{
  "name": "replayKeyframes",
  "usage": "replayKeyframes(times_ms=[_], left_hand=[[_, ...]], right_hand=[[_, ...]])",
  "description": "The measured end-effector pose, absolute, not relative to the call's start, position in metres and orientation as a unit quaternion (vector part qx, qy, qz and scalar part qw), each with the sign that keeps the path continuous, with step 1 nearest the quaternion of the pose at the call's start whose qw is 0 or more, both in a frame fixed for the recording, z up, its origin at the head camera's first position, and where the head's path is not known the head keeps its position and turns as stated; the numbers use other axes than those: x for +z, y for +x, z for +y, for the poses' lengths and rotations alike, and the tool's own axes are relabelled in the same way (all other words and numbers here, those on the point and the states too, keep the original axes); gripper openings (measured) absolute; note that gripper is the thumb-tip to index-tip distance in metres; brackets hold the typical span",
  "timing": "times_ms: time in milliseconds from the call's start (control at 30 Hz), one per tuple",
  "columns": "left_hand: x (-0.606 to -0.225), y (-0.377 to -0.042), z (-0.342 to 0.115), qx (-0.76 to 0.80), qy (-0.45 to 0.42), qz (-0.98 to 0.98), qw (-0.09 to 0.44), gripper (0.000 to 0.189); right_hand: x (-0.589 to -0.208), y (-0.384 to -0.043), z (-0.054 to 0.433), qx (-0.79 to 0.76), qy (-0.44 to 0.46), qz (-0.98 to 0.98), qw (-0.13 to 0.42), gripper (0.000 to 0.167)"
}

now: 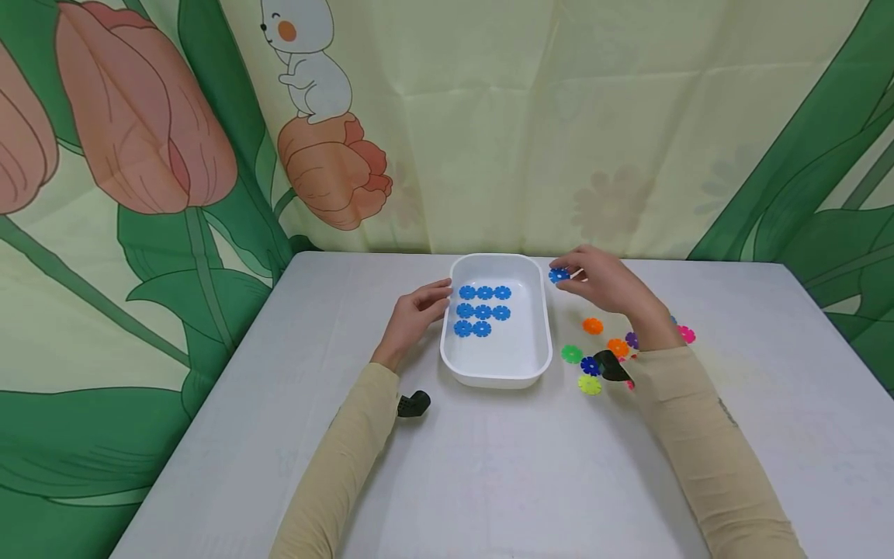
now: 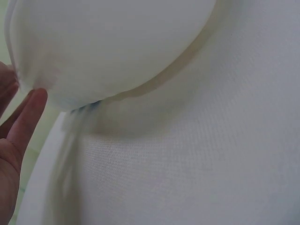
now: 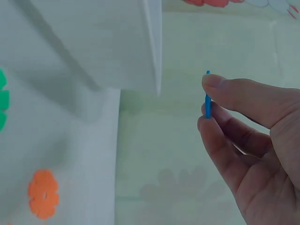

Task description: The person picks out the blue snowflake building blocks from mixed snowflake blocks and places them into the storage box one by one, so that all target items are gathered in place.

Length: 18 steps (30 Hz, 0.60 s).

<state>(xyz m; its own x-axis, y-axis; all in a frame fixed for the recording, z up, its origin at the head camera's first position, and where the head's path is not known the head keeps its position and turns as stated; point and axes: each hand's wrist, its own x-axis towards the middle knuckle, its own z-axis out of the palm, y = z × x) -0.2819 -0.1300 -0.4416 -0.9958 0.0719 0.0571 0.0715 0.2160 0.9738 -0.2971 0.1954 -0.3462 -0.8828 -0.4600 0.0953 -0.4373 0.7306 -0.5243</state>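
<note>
A white tray [image 1: 497,371] sits on the table, with several light-blue notched discs [image 1: 483,311] inside, laid flat in three rows toward its left side. My left hand [image 1: 419,310] touches the tray's left wall from outside; in the left wrist view its fingers [image 2: 29,115] look fairly straight against the wall. Just off the tray's far right corner, my right hand [image 1: 602,281] pinches one blue notched disc [image 1: 559,275] between thumb and fingertips. Seen from the right wrist, that disc [image 3: 208,107] is edge-on, apart from the tray.
Right of the tray lie loose discs: a green one [image 1: 571,354], a yellow-green one [image 1: 590,384], orange ones [image 1: 593,326], a dark blue one [image 1: 590,366] and a pink one [image 1: 687,334]. My right forearm hides some. A printed cloth [image 1: 489,140] hangs behind the table.
</note>
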Motion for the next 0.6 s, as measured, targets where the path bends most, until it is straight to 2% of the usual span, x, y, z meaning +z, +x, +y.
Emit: replayKeyframes(times_ms=[267,600], left_hand=[[-0.441,-0.282,-0.129,0.625,0.048,0.779,-0.004,0.032],[-0.442,-0.282,-0.13,0.623,0.043,0.781,-0.002,0.031]], right_hand=[[-0.34,-0.305,0.176,-0.297,-0.292,0.909,-0.011,0.034],[-0.344,-0.319,0.151,-0.331,-0.292,0.897,-0.002,0.038]])
